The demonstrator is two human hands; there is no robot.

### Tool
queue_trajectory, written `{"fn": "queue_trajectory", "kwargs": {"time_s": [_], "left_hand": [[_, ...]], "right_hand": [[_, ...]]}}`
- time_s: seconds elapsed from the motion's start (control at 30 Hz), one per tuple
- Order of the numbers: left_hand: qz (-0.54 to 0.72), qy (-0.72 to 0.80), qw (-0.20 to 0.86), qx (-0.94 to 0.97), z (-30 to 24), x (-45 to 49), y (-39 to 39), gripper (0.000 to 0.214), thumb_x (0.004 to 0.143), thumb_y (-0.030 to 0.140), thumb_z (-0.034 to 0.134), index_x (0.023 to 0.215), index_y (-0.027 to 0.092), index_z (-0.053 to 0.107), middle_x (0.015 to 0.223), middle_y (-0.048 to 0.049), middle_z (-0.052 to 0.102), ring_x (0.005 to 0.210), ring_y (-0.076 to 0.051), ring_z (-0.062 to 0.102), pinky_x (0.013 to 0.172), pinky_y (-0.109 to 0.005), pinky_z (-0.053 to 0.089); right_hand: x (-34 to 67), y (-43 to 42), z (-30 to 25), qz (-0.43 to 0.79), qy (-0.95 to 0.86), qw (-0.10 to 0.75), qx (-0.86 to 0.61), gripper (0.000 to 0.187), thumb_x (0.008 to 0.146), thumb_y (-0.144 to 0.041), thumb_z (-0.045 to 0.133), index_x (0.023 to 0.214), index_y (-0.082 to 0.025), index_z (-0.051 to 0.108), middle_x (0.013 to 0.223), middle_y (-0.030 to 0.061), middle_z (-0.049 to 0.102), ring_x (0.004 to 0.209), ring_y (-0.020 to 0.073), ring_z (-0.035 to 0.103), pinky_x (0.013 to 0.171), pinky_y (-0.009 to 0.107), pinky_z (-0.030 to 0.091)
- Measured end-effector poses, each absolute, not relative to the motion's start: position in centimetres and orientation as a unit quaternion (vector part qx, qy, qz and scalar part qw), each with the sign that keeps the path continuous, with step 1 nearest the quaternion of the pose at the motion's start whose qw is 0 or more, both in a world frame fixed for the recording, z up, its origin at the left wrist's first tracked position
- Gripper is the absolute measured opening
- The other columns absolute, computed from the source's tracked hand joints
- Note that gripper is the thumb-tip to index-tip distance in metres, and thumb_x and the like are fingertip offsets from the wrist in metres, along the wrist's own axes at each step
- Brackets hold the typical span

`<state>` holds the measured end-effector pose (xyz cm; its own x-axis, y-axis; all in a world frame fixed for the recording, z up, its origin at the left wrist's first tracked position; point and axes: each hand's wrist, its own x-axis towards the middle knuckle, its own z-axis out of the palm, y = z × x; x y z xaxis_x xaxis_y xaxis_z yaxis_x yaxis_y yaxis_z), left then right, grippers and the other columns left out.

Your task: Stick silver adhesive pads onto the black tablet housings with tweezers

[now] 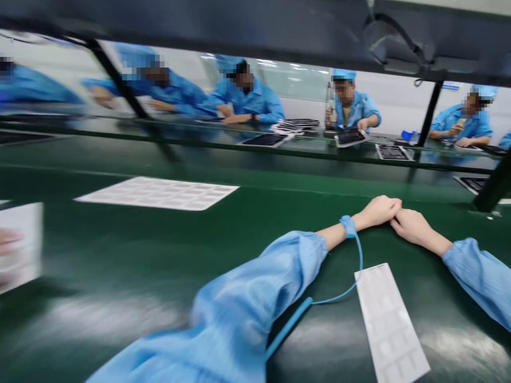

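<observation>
My left hand (377, 210) and my right hand (412, 225) meet over the green work surface (279, 218), touching at the fingers. Both have their fingers curled in, and whatever may be between them is hidden. Around my left wrist runs a blue wrist strap (348, 226), its thin cord looping down to a thicker blue coiled part (289, 329) beside my sleeve. Closer to me, below the hands, lies a long white tray or sheet (393, 324) with faint rectangular marks or pockets.
A white sheet with a grid of rectangles (157, 193) lies to the left. At the left edge a blurred hand (8, 247) is at a white panel (30, 244). Across a raised ledge, several people in blue handle dark panels (351, 136). A dark beam (239, 26) spans overhead.
</observation>
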<state>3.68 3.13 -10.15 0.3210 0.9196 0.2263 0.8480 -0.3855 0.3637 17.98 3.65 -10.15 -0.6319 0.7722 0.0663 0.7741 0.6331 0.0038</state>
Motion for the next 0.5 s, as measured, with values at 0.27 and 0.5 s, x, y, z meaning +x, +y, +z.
{"fn": "queue_trajectory", "kwargs": {"time_s": [0.27, 0.5], "left_hand": [[0.305, 0.517, 0.056, 0.798, -7.5, 2.6, 0.7, 0.026, 0.099, 0.035, 0.06, 0.116, 0.016, 0.062, 0.122, -0.0089, 0.061, 0.113, -0.027, 0.059, 0.098, -0.049, 0.05], [0.187, 0.391, 0.179, 0.883, -8.7, 0.7, -11.0, 0.023, 0.09, 0.03, 0.05, 0.109, 0.027, 0.064, 0.114, -0.0046, 0.062, 0.106, -0.023, 0.056, 0.086, -0.029, 0.047]], "right_hand": [[18.1, 4.6, -9.4, -0.031, -0.873, 0.062, -0.483, 0.033, 0.1, -0.036, 0.058, 0.124, -0.015, 0.061, 0.118, 0.0092, 0.067, 0.102, 0.0213, 0.067, 0.089, 0.043, 0.057], [20.0, 8.9, -9.1, -0.05, -0.831, 0.083, -0.547, 0.032, 0.099, -0.036, 0.059, 0.123, -0.015, 0.061, 0.119, 0.0091, 0.066, 0.102, 0.0212, 0.067, 0.089, 0.043, 0.057]]}}
